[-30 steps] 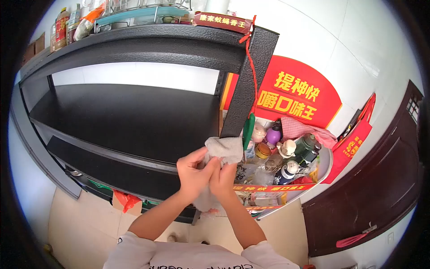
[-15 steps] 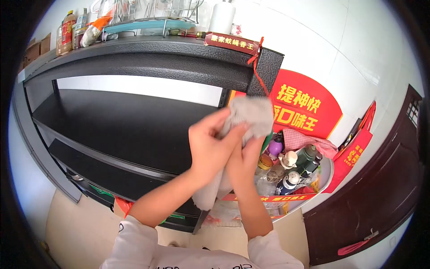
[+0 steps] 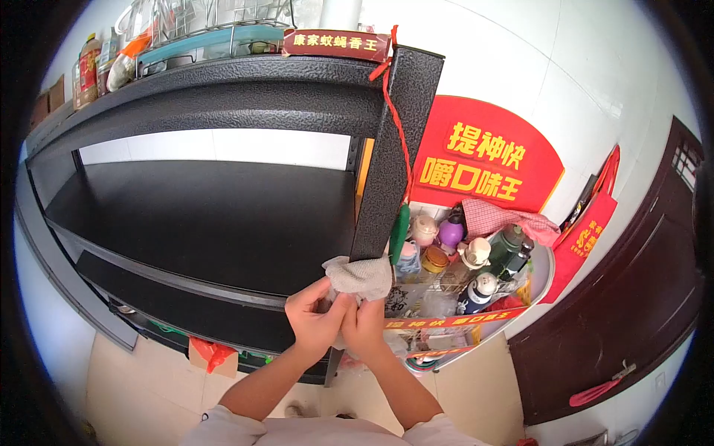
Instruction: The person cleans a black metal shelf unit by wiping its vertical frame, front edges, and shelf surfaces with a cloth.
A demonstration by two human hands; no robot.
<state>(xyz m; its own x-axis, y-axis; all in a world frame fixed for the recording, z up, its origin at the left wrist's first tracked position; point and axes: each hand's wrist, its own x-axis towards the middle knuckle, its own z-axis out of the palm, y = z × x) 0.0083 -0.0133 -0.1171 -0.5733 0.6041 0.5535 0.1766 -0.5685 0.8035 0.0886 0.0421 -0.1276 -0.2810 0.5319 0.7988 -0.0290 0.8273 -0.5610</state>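
Note:
A bunched light grey cloth (image 3: 360, 278) is wrapped against the front corner post (image 3: 398, 126) of a black metal shelf, low on the visible part of the post. My left hand (image 3: 316, 318) grips the cloth from the left. Beside it my right hand (image 3: 364, 324) pinches the cloth, and the two hands touch. Just right of the cloth, a green object (image 3: 400, 232) hangs on a red cord (image 3: 399, 134) tied round the top of the post.
Right of the post stands a rack of bottles and cups (image 3: 476, 290) below a red sign (image 3: 487, 152). Bottles (image 3: 88, 70), a wire dish rack and a red box (image 3: 335, 44) stand on the shelf top. A dark door (image 3: 617, 297) is at the right.
Both hands and the cloth were raised near the top of the post half a second ago; now they are lower on it. The view has shifted too.

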